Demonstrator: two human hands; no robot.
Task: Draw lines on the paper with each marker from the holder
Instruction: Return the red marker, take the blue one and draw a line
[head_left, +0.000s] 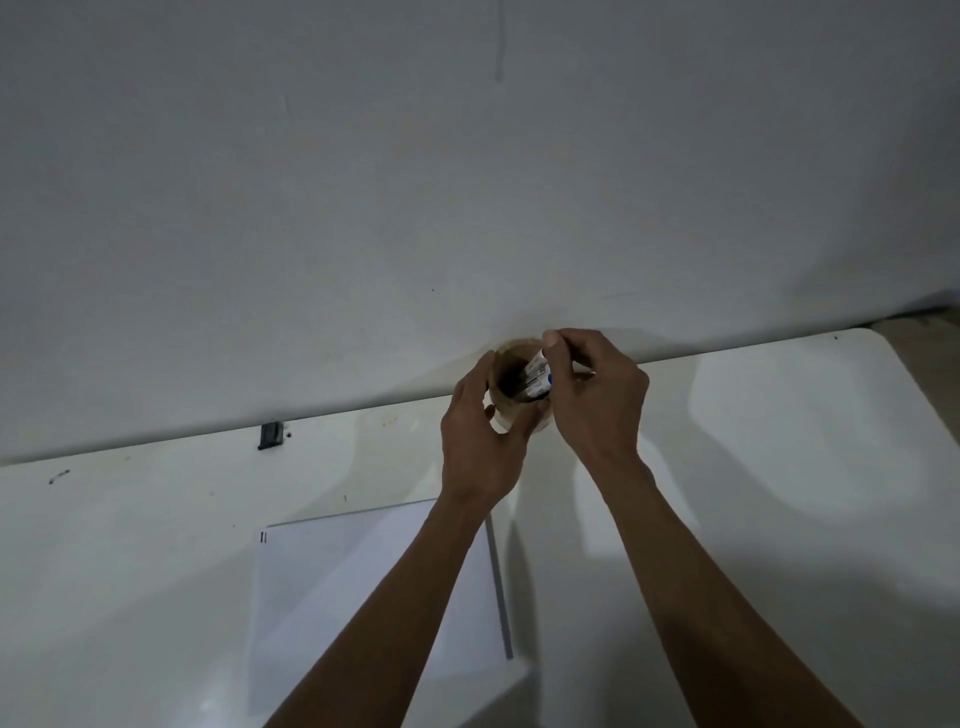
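A round tan holder (511, 349) stands at the back edge of the white table, against the wall. My left hand (480, 441) wraps around its left and near side. My right hand (592, 395) pinches a white marker with a blue band (537, 370) that leans out of the holder's mouth. Other markers lie inside the holder, partly hidden by my fingers. A white sheet of paper (332, 587) lies in front of me, with two short marks (264, 537), one red and one dark, at its top left corner.
The white table (779, 467) runs left to right along a grey wall (467, 182). A small black clip (270, 435) sits at the table's back edge on the left. Small dark smudges mark the table at far left.
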